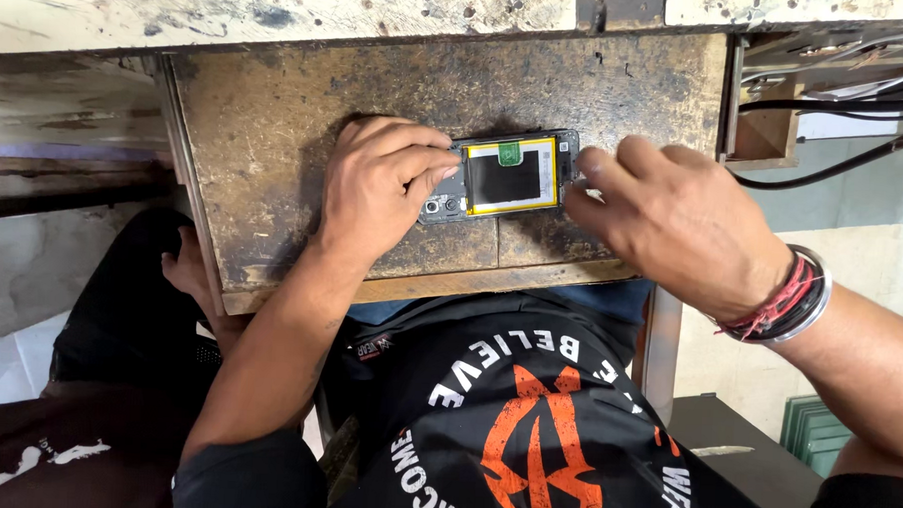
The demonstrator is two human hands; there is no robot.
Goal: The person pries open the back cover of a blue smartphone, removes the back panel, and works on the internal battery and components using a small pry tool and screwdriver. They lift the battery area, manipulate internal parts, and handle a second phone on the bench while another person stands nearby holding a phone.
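A: Nearest the lens: black shirt [526, 417] with an orange emblem and white lettering, the person's own torso, seated close under the work surface. Both forearms reach forward over it.

B: Work surface?

A: Worn wooden pull-out board [276, 128], dark and stained, serving as the tabletop. An opened phone [501, 176] lies flat on it near the front edge, back cover off, battery [504, 178] showing black inside a yellow border, with a green tab at its top edge.

B: Left hand?

A: Left hand [379, 186] rests on the camera end of the phone, fingers curled over its edge and pressing down. Grip closed on the phone. Judgement: it pins the body so it cannot slide on the board.

B: Right hand?

A: Right hand [673, 222] sits at the opposite end, fingertips [587, 169] pinched together and touching the phone's end. Whether a small tool or part sits between them, I cannot tell; too small and hidden by the fingers. Red and dark bands and a metal bangle [785, 296] sit at that wrist.

B: Surroundings?

A: Black cables [827, 107] run at upper right beyond the board. Pale, scuffed upper bench edge [280, 13] above. A stack of green-edged panes [815, 437] sits low at the right. Another person's hand [186, 270] shows just left of the board, below its level, touching nothing on it.
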